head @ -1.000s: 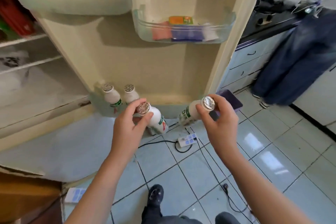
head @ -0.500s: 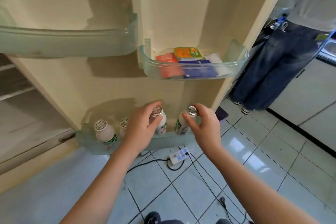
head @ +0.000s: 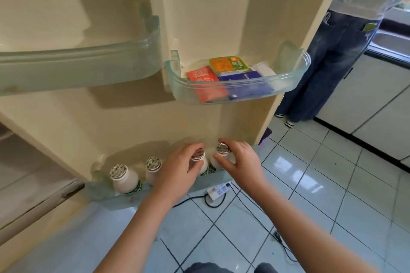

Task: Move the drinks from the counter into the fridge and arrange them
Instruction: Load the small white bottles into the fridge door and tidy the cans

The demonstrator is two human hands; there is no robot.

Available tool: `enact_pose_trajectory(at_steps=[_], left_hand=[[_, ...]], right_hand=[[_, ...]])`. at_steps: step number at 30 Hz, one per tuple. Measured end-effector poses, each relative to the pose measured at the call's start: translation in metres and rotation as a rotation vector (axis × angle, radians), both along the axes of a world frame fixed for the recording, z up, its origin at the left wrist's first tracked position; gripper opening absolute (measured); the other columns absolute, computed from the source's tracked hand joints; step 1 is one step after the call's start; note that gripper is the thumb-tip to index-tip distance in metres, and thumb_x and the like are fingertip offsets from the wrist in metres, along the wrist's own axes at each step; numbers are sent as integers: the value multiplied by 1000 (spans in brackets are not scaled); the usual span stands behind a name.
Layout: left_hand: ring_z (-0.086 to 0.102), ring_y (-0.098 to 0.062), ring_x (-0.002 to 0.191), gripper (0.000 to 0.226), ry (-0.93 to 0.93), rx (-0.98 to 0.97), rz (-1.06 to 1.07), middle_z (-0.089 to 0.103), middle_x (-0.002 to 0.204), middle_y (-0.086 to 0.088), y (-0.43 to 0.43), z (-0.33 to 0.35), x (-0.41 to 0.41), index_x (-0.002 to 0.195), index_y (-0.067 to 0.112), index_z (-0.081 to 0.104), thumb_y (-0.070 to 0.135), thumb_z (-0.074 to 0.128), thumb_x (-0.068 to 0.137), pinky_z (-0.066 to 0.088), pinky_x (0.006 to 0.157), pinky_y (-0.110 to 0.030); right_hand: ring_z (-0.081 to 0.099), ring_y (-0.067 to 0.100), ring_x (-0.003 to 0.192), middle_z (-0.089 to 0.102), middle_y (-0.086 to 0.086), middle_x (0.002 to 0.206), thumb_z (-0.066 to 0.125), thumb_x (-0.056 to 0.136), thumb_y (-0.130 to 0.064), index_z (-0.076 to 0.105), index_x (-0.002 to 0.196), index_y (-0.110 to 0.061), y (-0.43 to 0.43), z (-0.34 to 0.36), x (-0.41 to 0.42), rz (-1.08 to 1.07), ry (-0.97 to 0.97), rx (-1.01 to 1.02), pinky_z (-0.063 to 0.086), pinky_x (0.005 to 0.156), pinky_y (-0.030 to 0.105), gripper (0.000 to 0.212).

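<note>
Placing: our left hand (head: 179, 169) grips one bottle (head: 197, 154), right hand (head: 241, 162) another bottle (head: 223, 148), in the door shelf (head: 106, 195); next, release upright.

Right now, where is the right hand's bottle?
Head view, low centre: that bottle sits at the right end of the bottom door shelf, right hand gripping its neck, just right of the left hand's bottle.

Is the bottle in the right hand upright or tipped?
Upright: the bottle stands foil cap up, base inside the bottom door shelf, right hand gripping its neck.
</note>
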State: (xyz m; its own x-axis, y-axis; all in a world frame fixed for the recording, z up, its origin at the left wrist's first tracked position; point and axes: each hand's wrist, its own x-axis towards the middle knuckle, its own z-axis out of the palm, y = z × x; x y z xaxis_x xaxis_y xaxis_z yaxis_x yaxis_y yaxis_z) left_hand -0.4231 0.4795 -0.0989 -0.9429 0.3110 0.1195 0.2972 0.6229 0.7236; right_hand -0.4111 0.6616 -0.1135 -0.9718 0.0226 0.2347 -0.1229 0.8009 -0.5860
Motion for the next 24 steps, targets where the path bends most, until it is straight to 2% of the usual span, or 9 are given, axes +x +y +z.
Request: enact_pose_trajectory(at_steps=[4,7,10,12,17,20,22,24], left_hand=[[51,-9,118,46,-27,42,-17,51,128,12,-3,-3,2,134,28,50,23,62,90,42,100,-27],[46,-5,122,45,16,90,6,47,129,14,-3,-3,5,133,23,51,20,62,89,41,104,-32],[47,-3,118,33,185,178,76,50,124,11,0,0,12,123,14,58,15,61,90,40,104,-27],[52,-8,113,26,343,204,109,54,118,7,5,1,18,114,9,62,16,58,89,40,100,-23],[54,-13,103,18,586,269,-7,60,105,-2,36,-7,36,97,0,65,11,53,89,38,97,-23],[55,-15,100,17,548,284,-182,63,102,-5,64,-19,54,98,4,62,14,49,92,37,96,-21],[54,-13,99,20,429,267,-301,62,101,-1,84,-30,67,98,7,62,18,47,93,37,95,-19],[54,-9,96,22,259,189,-375,61,100,6,104,-45,80,99,12,63,24,46,93,38,90,-17]], right_hand=[[57,18,106,67,-4,111,68,84,-40,58,127,-19,-4,1,2,-19,5,-20,34,81,20,48],[54,11,109,62,-7,119,67,84,-40,51,133,-19,-5,1,11,-31,-12,-51,35,86,19,56],[52,4,102,60,-8,116,66,87,-34,54,128,-16,0,-1,29,-77,17,-91,39,87,19,47],[52,3,101,61,-8,110,64,88,-27,59,120,-16,9,-3,46,-140,39,-99,37,86,16,34],[57,7,96,62,-10,104,61,91,-16,64,109,-15,54,-15,100,-341,-11,-124,40,83,20,19],[59,9,93,64,-9,99,61,90,-12,66,106,-13,86,-30,144,-483,-89,-137,41,79,18,16],[59,8,92,65,-8,97,60,91,-13,66,105,-14,106,-45,176,-580,-202,-175,42,77,15,15],[60,8,91,66,-7,96,59,91,-15,66,106,-16,124,-62,210,-672,-334,-224,43,77,17,17]])
